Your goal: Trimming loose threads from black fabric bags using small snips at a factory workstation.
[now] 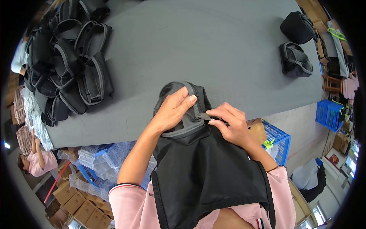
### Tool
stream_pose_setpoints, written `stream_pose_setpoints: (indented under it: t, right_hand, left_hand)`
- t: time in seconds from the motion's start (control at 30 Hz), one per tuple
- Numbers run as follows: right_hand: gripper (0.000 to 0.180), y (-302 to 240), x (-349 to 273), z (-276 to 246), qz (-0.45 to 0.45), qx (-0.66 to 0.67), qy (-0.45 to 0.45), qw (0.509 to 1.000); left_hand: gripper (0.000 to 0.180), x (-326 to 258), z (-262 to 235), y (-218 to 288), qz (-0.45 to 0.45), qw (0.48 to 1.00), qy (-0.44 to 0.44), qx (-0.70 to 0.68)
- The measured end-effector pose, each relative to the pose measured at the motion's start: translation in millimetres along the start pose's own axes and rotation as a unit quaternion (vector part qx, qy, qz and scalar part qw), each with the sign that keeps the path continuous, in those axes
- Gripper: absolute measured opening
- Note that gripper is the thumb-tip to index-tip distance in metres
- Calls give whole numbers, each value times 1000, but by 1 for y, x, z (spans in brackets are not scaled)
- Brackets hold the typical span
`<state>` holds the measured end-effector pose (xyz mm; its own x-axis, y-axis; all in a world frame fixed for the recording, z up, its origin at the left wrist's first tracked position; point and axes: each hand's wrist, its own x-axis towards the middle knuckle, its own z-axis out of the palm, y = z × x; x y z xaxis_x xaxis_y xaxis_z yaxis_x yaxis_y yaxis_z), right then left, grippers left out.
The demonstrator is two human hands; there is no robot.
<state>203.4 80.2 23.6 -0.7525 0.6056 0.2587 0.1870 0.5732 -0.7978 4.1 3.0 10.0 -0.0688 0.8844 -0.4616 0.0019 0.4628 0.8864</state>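
Observation:
In front of me, at the near edge of the table, is a black fabric pouch (183,131) with grey binding round its unzipped mouth. My left hand (173,108) grips the pouch's rim, thumb on the grey edge and its other fingers partly hidden inside. Closed round a small pair of thread snips (204,116), my right hand (228,121) keeps the metal tips against the binding at the pouch's right corner. A black apron (206,175) hangs over my front, just below the pouch.
Several similar pouches (68,65) are heaped at the table's left. Two more stand at the far right, one an upturned pouch (297,27). Below the table are bubble wrap (110,158), a blue crate (282,143) and cardboard boxes (80,206). Another person (40,162) works at the left.

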Motion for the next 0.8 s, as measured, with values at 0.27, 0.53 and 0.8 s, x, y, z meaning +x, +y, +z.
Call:
stream_pose_setpoints:
  t: [0.27, 0.53, 0.8]
  right_hand:
    - [20, -11, 5, -6, -19, 6, 11, 1000]
    - [17, 4, -6, -6, 219, 203, 79, 951]
    - [18, 7, 12, -6, 182, 168, 129, 960]
  left_hand:
    - [27, -8, -6, 14, 65, 996, 7, -54]
    - [31, -15, -23, 29, 35, 977, 110, -181]
    - [26, -12, -112, 132, 376, 722, 399, 422]
